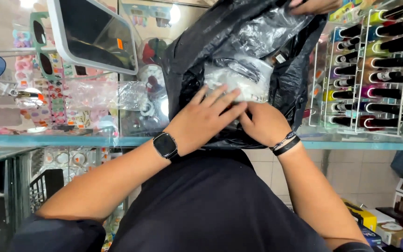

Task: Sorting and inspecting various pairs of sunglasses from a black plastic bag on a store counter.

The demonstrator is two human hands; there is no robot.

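The black plastic bag (239, 70) fills the upper centre of the frame and rests on the glass counter (71, 140), which carries its weight. I see another person's hand (316, 5) holding its top edge up (keeping it open). My left hand (204, 119) lies flat, fingers spread, pinning the clear packet (239, 81). My right hand (262, 123) curls under it; grip unclear.

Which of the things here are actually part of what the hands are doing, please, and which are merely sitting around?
In hand: left hand, right hand, black plastic bag, clear wrapped packet.

Lying about: tilted mirror, rack of nail polish bottles, green sunglasses, glass counter, boxes.
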